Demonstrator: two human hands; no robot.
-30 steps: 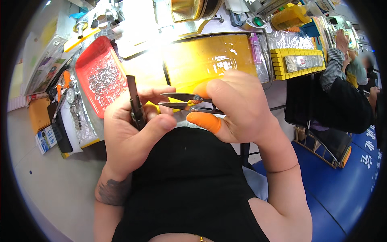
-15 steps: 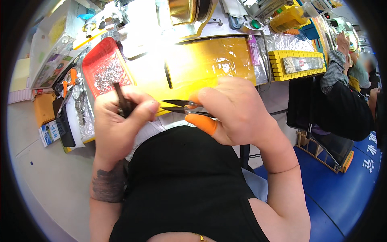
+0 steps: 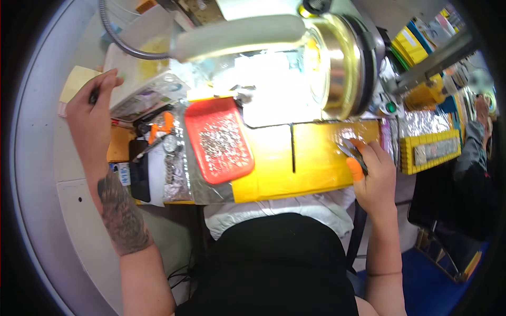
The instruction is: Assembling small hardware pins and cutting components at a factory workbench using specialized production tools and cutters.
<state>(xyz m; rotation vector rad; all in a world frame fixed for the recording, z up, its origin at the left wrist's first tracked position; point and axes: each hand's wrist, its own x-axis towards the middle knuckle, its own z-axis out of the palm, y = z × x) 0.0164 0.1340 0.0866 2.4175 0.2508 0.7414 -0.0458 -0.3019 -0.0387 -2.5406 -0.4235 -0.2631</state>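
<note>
Left hand [image 3: 94, 113], fingers pinching a dark piece [image 3: 94, 97] (mostly hidden), seems at a reaching step; right hand [image 3: 378, 176]'s fingers hold snips [image 3: 348, 152]; red tray [image 3: 247, 164] lies between; next move calls for a firm left pinch.

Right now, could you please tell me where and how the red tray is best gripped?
Probably by both long rims of the red tray, coming from the near edge: its raised walls offer a grip, and holding it level should keep the loose shiny pieces inside.
</note>
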